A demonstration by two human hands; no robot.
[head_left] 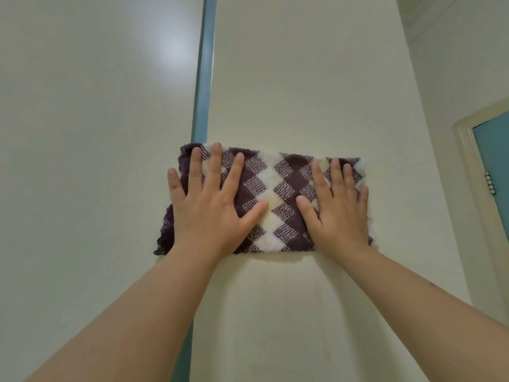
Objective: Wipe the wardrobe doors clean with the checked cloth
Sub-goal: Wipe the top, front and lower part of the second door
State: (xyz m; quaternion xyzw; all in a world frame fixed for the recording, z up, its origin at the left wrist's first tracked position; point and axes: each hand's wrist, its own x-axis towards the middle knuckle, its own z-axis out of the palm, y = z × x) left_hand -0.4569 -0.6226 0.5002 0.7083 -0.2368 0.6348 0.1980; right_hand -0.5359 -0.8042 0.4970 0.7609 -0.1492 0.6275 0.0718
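Both hands flat, fingers straight — left hand [209, 205] and right hand [337, 213] press fluffy purple-and-white checked cloth [275, 199] on pale cream wardrobe door [303, 78], beside teal strip [203, 78]. Wiping step under way, I think. Next — slide cloth along, keep pushing.

The left hand [209, 213] and right hand [340, 216] hid much of the checked cloth [278, 188]; right of the cloth, the frame edge cut off a teal door [495, 161].
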